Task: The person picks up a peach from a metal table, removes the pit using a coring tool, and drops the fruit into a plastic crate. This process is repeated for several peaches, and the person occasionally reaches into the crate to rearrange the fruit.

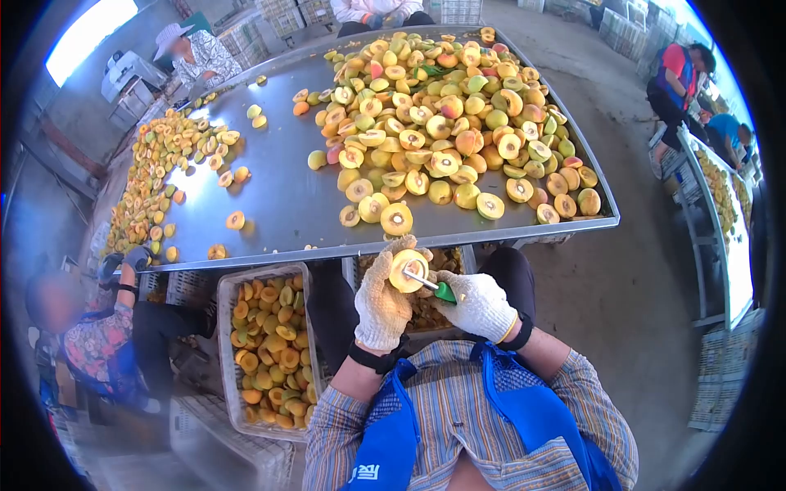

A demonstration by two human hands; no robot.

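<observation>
My left hand, in a stained white knit glove, is closed around a yellow peach half with its cut face turned up toward me. In a cleaner white glove, my right hand grips a green-handled pitting tool. Its metal shaft reaches left, and the tip is at the middle of the peach's cut face. Both hands are in front of the metal table's near edge. A large heap of halved peaches lies on the table just beyond them, many with pits showing.
A white crate of peach halves stands left of my legs. Another crate sits partly hidden beneath my hands. More halves cover the table's left end. Co-workers sit at the left and far sides; others stand by a second table at right.
</observation>
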